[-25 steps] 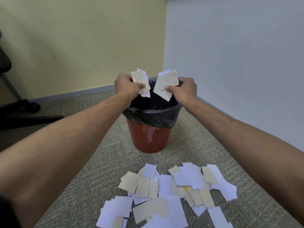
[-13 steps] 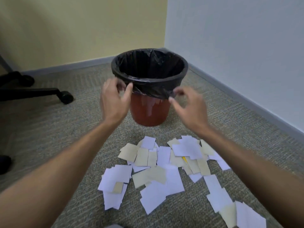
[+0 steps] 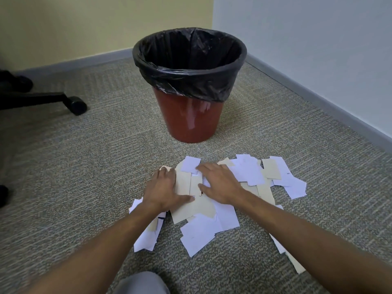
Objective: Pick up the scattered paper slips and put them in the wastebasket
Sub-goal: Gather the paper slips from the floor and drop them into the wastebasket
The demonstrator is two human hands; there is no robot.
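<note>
Several white and beige paper slips (image 3: 212, 221) lie in a loose heap on the carpet in front of me. My left hand (image 3: 164, 190) lies flat on the heap's left side, fingers stretched forward over beige slips. My right hand (image 3: 218, 183) rests flat just beside it, fingers spread across a white slip and beige ones. Neither hand grips anything. Beyond the heap stands the red wastebasket (image 3: 191, 117) with a black liner bag folded over its rim; what lies inside it is hidden.
Grey carpet (image 3: 84, 166) covers the floor. A black office chair base with a castor (image 3: 77, 106) stands at the left. Walls with a grey skirting board (image 3: 318, 100) meet in a corner behind the wastebasket. My grey-clad knee (image 3: 142, 283) shows at the bottom.
A second ago both hands held slips over the wastebasket. They let those go, drew back empty and came down flat on the heap on the floor.
</note>
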